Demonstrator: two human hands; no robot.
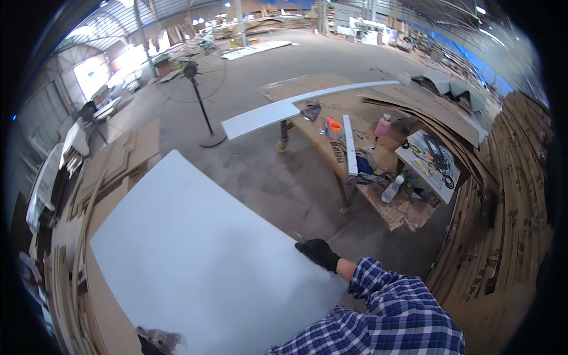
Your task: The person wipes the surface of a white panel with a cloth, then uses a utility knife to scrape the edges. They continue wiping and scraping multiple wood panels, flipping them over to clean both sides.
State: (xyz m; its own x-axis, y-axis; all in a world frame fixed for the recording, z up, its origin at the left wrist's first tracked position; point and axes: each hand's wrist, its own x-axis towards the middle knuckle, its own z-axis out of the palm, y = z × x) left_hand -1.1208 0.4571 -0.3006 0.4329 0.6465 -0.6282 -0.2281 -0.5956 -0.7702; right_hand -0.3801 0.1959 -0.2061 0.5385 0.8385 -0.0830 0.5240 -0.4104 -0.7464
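A large white panel point(199, 248) fills the space before me, its far corner pointing away. My right hand point(318, 254), in a black glove, grips the panel's right edge with the fingers closed on it. A blue-and-white plaid sleeve point(395, 301) covers that arm. At the panel's lower left edge is a grey-brown cloth point(166, 341) with a ragged border. Beside the cloth shows a dark patch, cut off by the picture's rim; I cannot tell whether it is my gloved left hand.
A wheeled workbench point(310, 128) carries white strips point(350, 146), an orange tape roll point(333, 125) and a pink bottle point(383, 125). Hand tools lie on a white board point(428, 162) near a clear bottle point(392, 189). Stacked cardboard point(501, 213) lines the right. A pedestal fan point(199, 100) stands ahead.
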